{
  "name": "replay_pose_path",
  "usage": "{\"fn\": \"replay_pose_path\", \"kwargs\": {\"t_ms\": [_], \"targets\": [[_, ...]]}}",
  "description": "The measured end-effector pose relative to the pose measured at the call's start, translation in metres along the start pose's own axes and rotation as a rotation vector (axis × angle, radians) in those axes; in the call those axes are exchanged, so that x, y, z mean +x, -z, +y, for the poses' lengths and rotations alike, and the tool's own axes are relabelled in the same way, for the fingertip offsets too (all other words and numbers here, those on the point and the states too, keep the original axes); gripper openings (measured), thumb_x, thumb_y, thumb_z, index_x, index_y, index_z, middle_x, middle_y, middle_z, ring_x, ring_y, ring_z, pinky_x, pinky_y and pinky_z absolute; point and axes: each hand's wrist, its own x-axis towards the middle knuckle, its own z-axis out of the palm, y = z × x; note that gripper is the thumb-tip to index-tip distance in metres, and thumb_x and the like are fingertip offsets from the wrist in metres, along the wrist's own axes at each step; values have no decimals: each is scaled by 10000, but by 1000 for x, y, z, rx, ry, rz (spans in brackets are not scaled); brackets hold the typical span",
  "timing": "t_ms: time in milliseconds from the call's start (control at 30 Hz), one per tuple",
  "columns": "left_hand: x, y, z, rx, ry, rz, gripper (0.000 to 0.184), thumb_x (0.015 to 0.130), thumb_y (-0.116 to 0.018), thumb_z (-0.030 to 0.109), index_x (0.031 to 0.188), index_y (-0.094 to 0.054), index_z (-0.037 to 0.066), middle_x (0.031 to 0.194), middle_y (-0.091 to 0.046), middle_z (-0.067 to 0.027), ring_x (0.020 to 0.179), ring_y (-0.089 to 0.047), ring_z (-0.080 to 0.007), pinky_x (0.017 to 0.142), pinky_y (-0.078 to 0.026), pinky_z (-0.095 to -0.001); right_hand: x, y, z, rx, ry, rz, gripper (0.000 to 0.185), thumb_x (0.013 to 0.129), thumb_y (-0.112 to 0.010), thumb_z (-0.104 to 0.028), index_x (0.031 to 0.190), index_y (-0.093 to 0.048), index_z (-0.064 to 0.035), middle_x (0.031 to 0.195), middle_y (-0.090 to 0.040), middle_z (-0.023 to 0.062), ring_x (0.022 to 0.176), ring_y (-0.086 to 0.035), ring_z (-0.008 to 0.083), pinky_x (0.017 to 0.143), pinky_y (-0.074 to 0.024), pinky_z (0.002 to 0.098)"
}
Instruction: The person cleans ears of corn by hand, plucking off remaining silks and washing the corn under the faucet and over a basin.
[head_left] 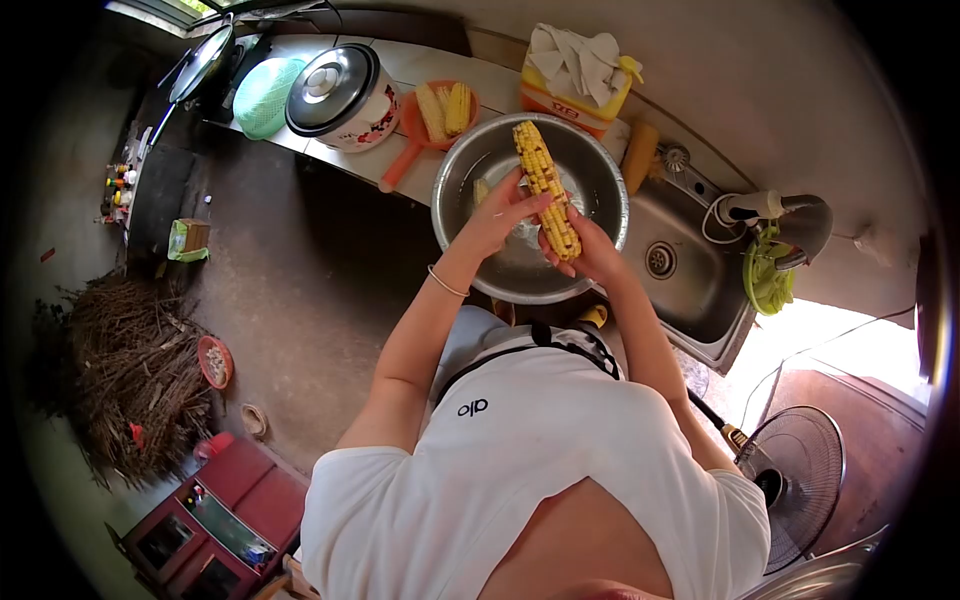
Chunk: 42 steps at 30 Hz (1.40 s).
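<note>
Over a wide metal basin [447,240], an ear of corn [540,175] with yellow and dark red kernels is held at a slant. My right hand [592,250] grips its lower end from the right, the fingers curling underneath. From the left, my left hand [497,218] closes on the middle of the ear, thumb and fingertips against the kernels. A little water and a pale yellow piece [481,190] lie in the basin, partly behind my left hand. Beyond the basin, an orange colander with a handle [403,165] holds several ears of corn [457,110].
A lidded pot [335,95] and a green mesh cover [266,98] stand along the counter. Behind the basin is a yellow-orange box [565,103] with white cloth. The sink [690,285] and faucet [750,207] are on the right, a fan [800,480] below them.
</note>
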Motion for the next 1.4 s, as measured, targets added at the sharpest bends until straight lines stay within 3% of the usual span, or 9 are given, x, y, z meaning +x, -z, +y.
{"fn": "replay_pose_path", "kwargs": {"t_ms": [233, 300, 367, 567, 633, 767, 1100, 1267, 1400], "targets": [[19, 77, 43, -295, -121, 44, 484, 960, -518, 255, 1352, -314, 59, 1252, -527, -220, 1145, -550, -378, 918, -501, -505, 19, 21, -6, -484, -306, 32, 373, 961, -510, -326, 1166, -534, -15, 881, -614, 102, 686, -597, 131, 519, -473, 259], [20, 80, 50, -245, -103, 101, 435, 970, -501, 229, 1338, -318, 85, 1230, -562, -201, 1088, -596, -327, 881, -527, -465, 27, 18, 12, -847, 212, 326, 427, 944, -552, -309, 1237, -482, -6, 978, -623, 114, 782, -615, 161, 697, -508, 306], [20, 70, 49, -198, -90, 123, 437, 973, -498, 232, 1335, -309, 77, 1221, -571, -196, 1074, -604, -301, 857, -540, -431, 38, -12, 1, -651, 272, 321, 533, 914, -604, -309, 1308, -408, -7, 1064, -606, 113, 857, -612, 181, 835, -483, 338], [23, 49, 48, -37, -83, 228, 531, 951, -542, 219, 1366, -271, 29, 1155, -609, -151, 1051, -606, -209, 803, -537, -314, 57, -39, -9, -711, 327, 482, 478, 912, -585, -357, 1213, -436, -16, 947, -592, 92, 734, -588, 151, 656, -489, 263], [27, 63, 47, -115, -63, 84, 499, 948, -549, 217, 1347, -321, 22, 1134, -616, -130, 1043, -605, -196, 814, -526, -308, 44, -37, -21, -234, 195, 173, 433, 939, -487, -427, 1145, -461, -48, 786, -567, 64, 588, -514, 116, 507, -403, 220], [22, 58, 38, 57, -28, -102, 366, 943, -564, 200, 1247, -487, 10, 1044, -625, -55, 947, -596, -131, 806, -489, -266, 34, -40, -23, 121, 208, 110, 502, 983, -343, -484, 1078, -509, -20, 571, -413, -12, 380, -293, 48, 380, -259, 189], [23, 60, 48, 471, 68, -275, 163, 936, -579, 172, 944, -611, 12, 815, -573, -6, 732, -528, -60, 658, -431, -221, 16, -31, -12, 531, 116, -214, 575, 991, -299, -498, 1016, -513, 35, 470, -365, -49, 285, -291, 14, 297, -265, 151], [21, 68, 30, -141, -189, -337, 162, 955, -518, 128, 907, -617, 9, 827, -596, -58, 754, -563, -142, 700, -453, -274, 13, -33, -8, 602, 152, -283, 572, 989, -309, -496, 1014, -490, 45, 457, -353, -53, 279, -304, 16, 284, -282, 159], [13, 58, 31, -180, -134, -142, 179, 955, -516, 143, 959, -620, -3, 871, -616, -74, 797, -581, -174, 731, -463, -298, 8, -31, -8, 641, 188, -346, 573, 986, -314, -496, 1009, -483, 51, 454, -362, -49, 279, -313, 22, 276, -297, 166]]}}
